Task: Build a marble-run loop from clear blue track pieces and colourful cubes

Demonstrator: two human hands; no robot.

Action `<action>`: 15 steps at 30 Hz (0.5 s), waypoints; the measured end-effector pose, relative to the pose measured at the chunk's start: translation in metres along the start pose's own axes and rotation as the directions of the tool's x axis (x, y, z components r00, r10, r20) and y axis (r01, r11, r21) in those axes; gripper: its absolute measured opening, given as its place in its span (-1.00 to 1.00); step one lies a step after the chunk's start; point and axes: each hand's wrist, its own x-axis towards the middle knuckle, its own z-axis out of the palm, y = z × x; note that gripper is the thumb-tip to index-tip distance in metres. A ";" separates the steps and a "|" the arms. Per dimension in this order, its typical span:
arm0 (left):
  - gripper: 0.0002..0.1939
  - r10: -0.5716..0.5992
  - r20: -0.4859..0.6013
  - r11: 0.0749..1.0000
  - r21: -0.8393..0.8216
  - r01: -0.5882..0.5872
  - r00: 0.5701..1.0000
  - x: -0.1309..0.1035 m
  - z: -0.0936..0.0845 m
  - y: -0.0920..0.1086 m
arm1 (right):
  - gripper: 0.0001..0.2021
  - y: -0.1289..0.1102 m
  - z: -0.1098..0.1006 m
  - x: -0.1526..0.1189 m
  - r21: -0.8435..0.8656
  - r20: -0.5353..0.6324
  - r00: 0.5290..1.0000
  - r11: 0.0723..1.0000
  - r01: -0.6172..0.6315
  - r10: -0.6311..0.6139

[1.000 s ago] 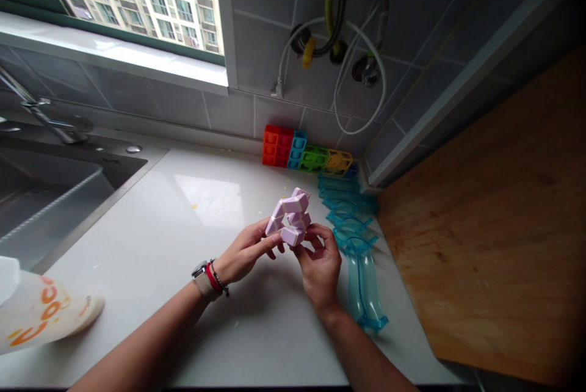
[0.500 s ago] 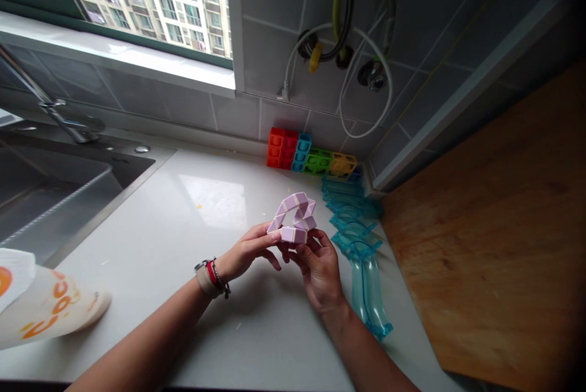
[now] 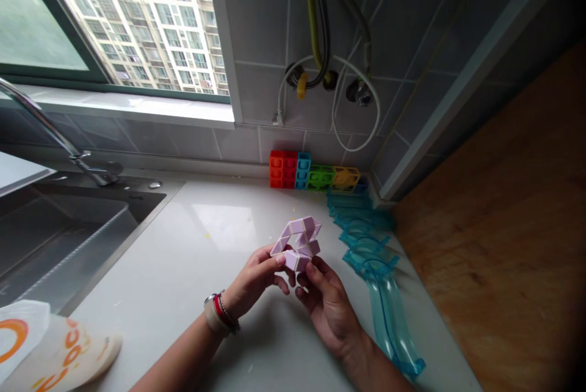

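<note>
A lilac and white snake puzzle (image 3: pixel 298 261), folded into a looped, angular shape, is held above the white counter between both hands. My left hand (image 3: pixel 259 271) grips its left side, thumb on the lower segment and the other fingers curled beneath. The right end of that lower segment is pinched by the thumb and fingers of my right hand (image 3: pixel 330 301). Part of the fingers of each hand is hidden behind the puzzle or under the palm. A watch and bracelets (image 3: pixel 221 315) circle my left wrist.
Colourful plastic blocks (image 3: pixel 293 170) line the wall. Translucent blue curved track pieces (image 3: pixel 389 312) run along the right beside a wooden board (image 3: pixel 503 227). At left are a sink (image 3: pixel 91 227), a faucet (image 3: pixel 59 132) and a drink cup (image 3: pixel 64 349). Cables (image 3: pixel 329 80) hang at the back.
The view has tilted up, so most things sit lower in the picture. The lower segment of the snake puzzle looks slightly turned. Both hands still hold it.
</note>
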 end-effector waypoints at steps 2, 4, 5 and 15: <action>-0.71 0.013 -0.024 1.000 0.018 -0.013 1.000 0.000 -0.001 -0.001 | -0.69 0.000 0.001 -0.001 -0.024 0.016 1.000 1.000 -0.004 0.004; -0.70 0.017 -0.038 0.999 0.044 -0.015 0.999 0.001 -0.002 -0.002 | -0.70 0.000 0.001 -0.002 -0.045 0.013 1.000 0.999 -0.006 0.006; -0.70 0.015 -0.038 0.998 0.057 -0.013 0.999 0.001 -0.003 -0.002 | -0.71 0.001 0.001 -0.002 -0.057 0.009 1.000 0.998 -0.001 0.002; -0.68 -0.010 -0.027 0.991 0.130 0.013 1.000 0.002 -0.007 0.000 | -0.70 0.000 0.002 -0.001 -0.189 0.029 0.996 0.978 0.089 -0.085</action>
